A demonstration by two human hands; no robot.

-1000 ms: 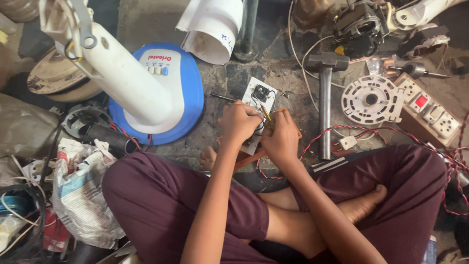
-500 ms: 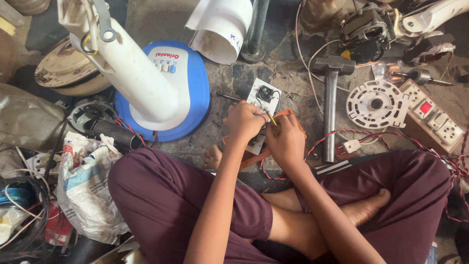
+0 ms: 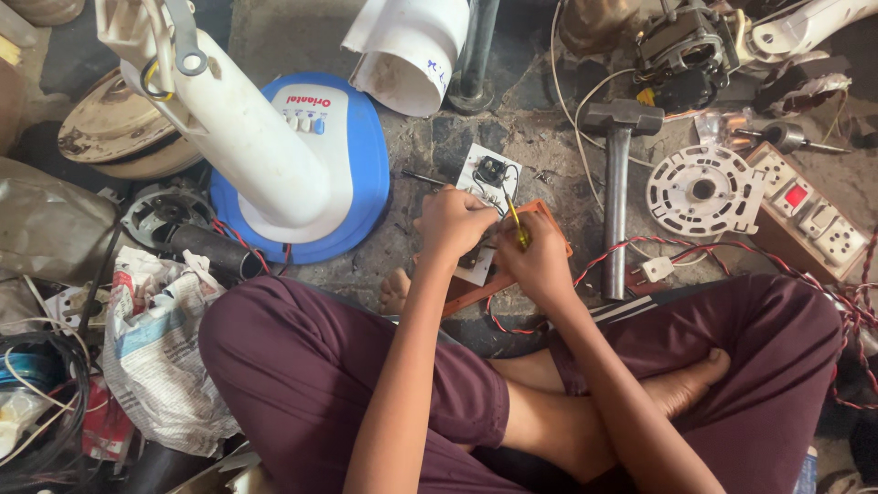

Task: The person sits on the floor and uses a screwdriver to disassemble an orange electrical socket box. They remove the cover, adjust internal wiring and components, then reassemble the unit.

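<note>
I sit cross-legged on the floor. My left hand (image 3: pixel 453 224) presses on a small white plate with a black part and wires (image 3: pixel 489 174), which lies on a brown board (image 3: pixel 549 220). My right hand (image 3: pixel 535 261) grips a yellow-handled screwdriver (image 3: pixel 516 222), its tip pointing down at the plate's near edge. The two hands are close together over the plate. The lower part of the plate is hidden under my fingers.
A white and blue fan base with its stand (image 3: pixel 293 165) lies at the left. A hammer (image 3: pixel 617 174), a round white fan part (image 3: pixel 702 190) and a switch board with sockets (image 3: pixel 809 215) lie at the right. Red wire (image 3: pixel 640 245) runs under my hands. Paper and clutter (image 3: pixel 155 348) fill the left.
My hands have stayed on the plate; the view has shifted slightly. The screwdriver has turned a little more upright in my right hand.
</note>
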